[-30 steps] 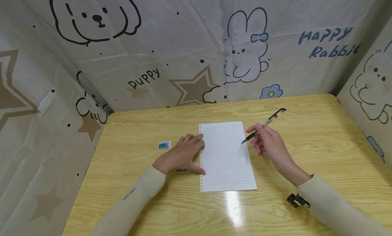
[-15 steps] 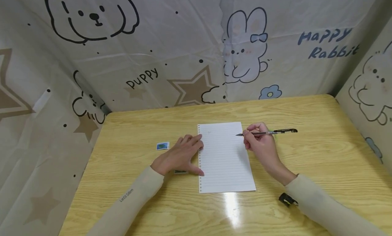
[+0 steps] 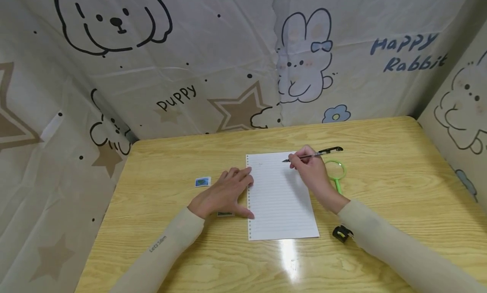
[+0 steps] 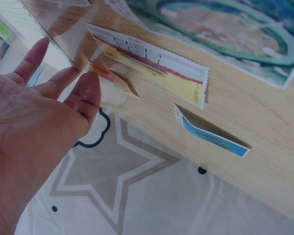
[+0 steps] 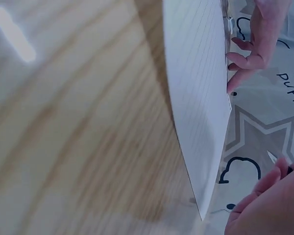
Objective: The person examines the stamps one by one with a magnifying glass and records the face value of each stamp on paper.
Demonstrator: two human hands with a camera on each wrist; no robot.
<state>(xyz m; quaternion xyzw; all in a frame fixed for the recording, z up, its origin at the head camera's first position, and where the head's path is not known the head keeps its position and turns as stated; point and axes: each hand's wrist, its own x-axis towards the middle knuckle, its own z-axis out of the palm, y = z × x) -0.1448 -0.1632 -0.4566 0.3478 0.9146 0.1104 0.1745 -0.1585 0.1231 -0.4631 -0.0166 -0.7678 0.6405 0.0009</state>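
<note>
I could sweep my right fingers over bare surface at the frame's far right; between, right of centre, the green magnifier lies in my way

There are one white, ruled, hole-punched paper sheet, one slim black pen, one round green-framed magnifying glass, one yellowish wood-grain table, at least four colourful rectangular paper stamps, two bare hands.

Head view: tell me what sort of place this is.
Probably an indoor writing nook, perhaps makeshift: a cartoon-printed backdrop rises along three sides of a wood-grain table, where a lined sheet lies and the right hand holds a pen.
</note>
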